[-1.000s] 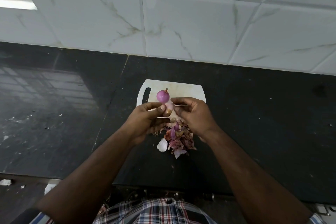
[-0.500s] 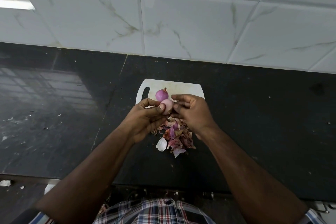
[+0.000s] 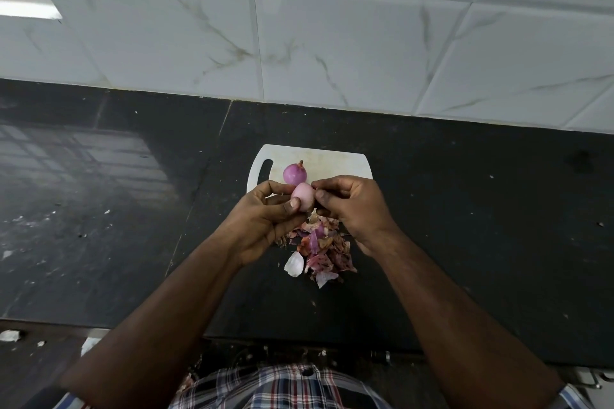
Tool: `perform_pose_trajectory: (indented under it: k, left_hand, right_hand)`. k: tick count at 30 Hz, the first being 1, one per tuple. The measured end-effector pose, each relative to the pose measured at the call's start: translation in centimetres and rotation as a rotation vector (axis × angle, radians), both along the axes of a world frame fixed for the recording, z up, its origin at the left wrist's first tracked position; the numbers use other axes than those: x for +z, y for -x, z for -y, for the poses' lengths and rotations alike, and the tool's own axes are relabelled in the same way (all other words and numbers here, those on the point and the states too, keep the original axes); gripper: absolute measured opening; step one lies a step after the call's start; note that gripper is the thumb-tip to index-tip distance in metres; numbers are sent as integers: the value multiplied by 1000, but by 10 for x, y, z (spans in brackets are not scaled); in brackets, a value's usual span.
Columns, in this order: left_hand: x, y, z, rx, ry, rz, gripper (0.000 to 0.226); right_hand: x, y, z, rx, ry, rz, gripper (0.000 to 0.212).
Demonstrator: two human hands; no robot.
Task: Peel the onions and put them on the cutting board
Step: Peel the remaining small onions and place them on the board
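A small pale pink peeled onion [image 3: 304, 196] is held over the near edge of the white cutting board [image 3: 335, 163]. My left hand [image 3: 265, 219] grips it between thumb and fingers from the left. My right hand [image 3: 349, 206] pinches at its right side with curled fingertips. A second, purple peeled onion [image 3: 294, 173] with a short stem stub lies on the board just behind the held one. A heap of onion skins [image 3: 320, 249] sits on the counter below my hands.
The black stone counter [image 3: 465, 226] runs left and right of the board, with small crumbs on the left part. A white tiled wall [image 3: 299, 26] rises behind. The counter's front edge is close to my checked shirt [image 3: 282, 388].
The onion in my hands now shows as a whole smooth pale bulb, turned more into view between my fingertips. Both hands stay in the same place above the skins.
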State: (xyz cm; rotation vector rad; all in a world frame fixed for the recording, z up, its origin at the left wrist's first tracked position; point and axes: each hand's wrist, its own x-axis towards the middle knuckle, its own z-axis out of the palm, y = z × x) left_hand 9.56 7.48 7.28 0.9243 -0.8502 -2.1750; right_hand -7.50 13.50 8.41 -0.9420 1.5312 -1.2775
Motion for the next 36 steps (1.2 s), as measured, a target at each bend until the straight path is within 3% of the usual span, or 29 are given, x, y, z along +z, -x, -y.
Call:
perform_pose_trajectory:
  k: [7, 11, 15, 18, 22, 24, 26, 27, 30, 33, 35, 36]
  left_hand:
    - [0, 2, -1, -81, -1, -52, 51]
    - [-5, 0, 2, -81, -27, -93, 50]
    - [-12, -5, 8, -67, -44, -70, 46]
    - [-18, -11, 12, -40, -64, -26, 42]
    - [-22, -11, 13, -31, -74, 45, 40]
    - [-26, -10, 12, -28, -75, 75, 40]
    - [-28, -12, 10, -33, -69, 92, 40]
    - [-29, -13, 10, -34, -69, 96, 40]
    - [-32, -19, 11, -48, -72, 100, 40]
    - [-31, -19, 12, -43, -73, 81, 40]
    - [-31, -19, 12, -47, -62, 71, 40]
    - [-31, -19, 12, -53, -53, 71, 39]
  right_hand:
    - [4, -2, 3, -36, 20, -5, 21]
    - [3, 5, 4, -30, -32, -77, 27]
    - [3, 16, 2, 96, -172, -326, 18]
    - [18, 21, 1, 53, -90, -611, 15]
    - [21, 15, 1, -142, 34, -770, 9]
    - [-2, 7, 1, -11, -62, -858, 8]
    - [-23, -1, -7, 271, -244, -898, 13]
    - [-26, 0, -7, 305, -285, -909, 16]
    - [-2, 12, 1, 117, -214, -885, 15]
    - [23, 11, 5, -143, -63, -888, 36]
    - [13, 7, 7, -81, -61, -852, 30]
    - [2, 3, 6, 84, -174, -864, 22]
